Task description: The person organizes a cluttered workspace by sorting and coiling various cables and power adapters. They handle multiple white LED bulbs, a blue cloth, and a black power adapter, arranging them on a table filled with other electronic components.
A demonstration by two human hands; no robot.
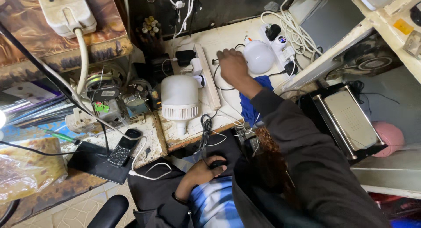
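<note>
Two hands at work over a messy white bench, so biggest stuff first. A big white lamp lies near the front edge with its base toward the person. Behind it a round bulb sits by a power strip with plugs in it, and a blue cloth lies under the right forearm. Further left there's a black phone on a dark pad, with a white cable looping past it. The right hand is reaching out just left of the bulb, fingers curled around a thin black wire. The left hand is down by the lap, closed round a small black thing; can't tell what it is.
</note>
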